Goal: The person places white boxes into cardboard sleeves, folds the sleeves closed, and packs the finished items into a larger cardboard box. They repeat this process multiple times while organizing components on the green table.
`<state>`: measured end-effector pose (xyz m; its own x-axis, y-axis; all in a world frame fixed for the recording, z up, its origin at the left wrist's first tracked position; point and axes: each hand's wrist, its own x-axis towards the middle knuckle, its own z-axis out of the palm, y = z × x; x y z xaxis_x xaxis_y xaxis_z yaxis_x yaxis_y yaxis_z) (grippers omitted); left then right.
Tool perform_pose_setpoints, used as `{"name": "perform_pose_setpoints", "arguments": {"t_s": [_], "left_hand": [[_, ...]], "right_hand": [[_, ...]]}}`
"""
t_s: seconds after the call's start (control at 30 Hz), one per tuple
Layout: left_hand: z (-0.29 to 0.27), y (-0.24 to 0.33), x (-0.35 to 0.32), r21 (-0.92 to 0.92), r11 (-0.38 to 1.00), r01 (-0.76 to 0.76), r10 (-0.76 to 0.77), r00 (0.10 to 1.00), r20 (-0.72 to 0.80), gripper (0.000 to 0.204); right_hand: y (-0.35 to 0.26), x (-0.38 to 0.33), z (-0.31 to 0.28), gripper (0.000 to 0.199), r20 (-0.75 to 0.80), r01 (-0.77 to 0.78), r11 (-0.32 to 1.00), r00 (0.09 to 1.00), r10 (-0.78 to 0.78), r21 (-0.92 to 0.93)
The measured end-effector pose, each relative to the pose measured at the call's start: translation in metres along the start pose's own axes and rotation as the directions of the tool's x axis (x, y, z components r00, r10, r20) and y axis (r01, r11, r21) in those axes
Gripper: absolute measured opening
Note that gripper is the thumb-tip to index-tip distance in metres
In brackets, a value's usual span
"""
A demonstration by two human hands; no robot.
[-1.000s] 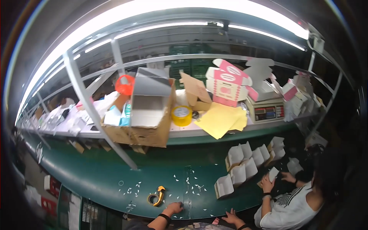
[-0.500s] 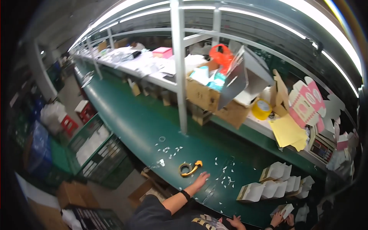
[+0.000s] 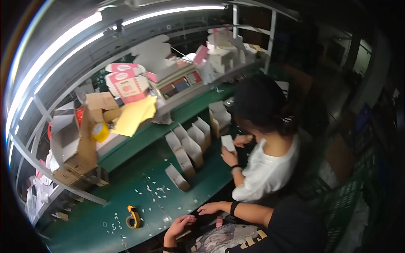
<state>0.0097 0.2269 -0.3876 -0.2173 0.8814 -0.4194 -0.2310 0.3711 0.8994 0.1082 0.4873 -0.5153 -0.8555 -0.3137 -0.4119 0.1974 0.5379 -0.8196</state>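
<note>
My left hand [image 3: 181, 224] is at the near edge of the green bench [image 3: 95, 230], fingers loosely stretched out and nothing in them. Close to its right, my right hand [image 3: 209, 208] lies by the same edge, also empty, its fingers extended. Left of my hands, a yellow-orange tape dispenser [image 3: 133, 218] with a brown roll lies on the bench. Small white paper scraps [image 3: 157, 190] are scattered beyond my left hand. A small open carton [image 3: 177, 178] stands in front of my hands, with several more open cartons [image 3: 192, 149] in rows behind it.
On my right a co-worker in a white top [image 3: 270, 168] holds a small white box [image 3: 228, 143] in both hands. The back shelf carries a brown cardboard box [image 3: 86, 141], yellow tape [image 3: 100, 132], yellow sheets [image 3: 136, 116] and a pink-and-white flattened box [image 3: 126, 84]. Green crates [image 3: 344, 211] stand at right.
The view has swung to the right, bringing the co-worker into full sight. My left hand has drawn back from beside the tape dispenser to the bench edge, near my right hand.
</note>
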Motion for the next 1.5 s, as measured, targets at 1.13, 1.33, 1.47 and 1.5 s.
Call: {"name": "perform_pose_setpoints", "arguments": {"t_s": [1.13, 1.33, 1.47, 1.5], "left_hand": [[-0.058, 0.046, 0.141, 0.919, 0.274, 0.284, 0.583, 0.711, -0.394, 0.037], [-0.086, 0.025, 0.096, 0.706, 0.708, 0.004, 0.579, 0.57, -0.583, 0.031], [-0.106, -0.009, 0.07, 0.642, 0.766, -0.041, 0.458, 0.735, -0.5, 0.03], [-0.111, -0.007, 0.071, 0.638, 0.768, -0.05, 0.457, 0.741, -0.492, 0.03]], "right_hand": [[0.085, -0.111, 0.088, 0.034, -0.127, -0.243, 0.764, 0.912, 0.39, 0.598], [0.003, -0.083, 0.04, 0.038, -0.221, -0.302, 0.869, 0.886, 0.408, 0.392], [-0.025, -0.055, 0.029, 0.045, -0.317, -0.362, 0.862, 0.821, 0.475, 0.353], [-0.026, -0.049, 0.029, 0.045, -0.289, -0.378, 0.866, 0.832, 0.473, 0.328]]}}
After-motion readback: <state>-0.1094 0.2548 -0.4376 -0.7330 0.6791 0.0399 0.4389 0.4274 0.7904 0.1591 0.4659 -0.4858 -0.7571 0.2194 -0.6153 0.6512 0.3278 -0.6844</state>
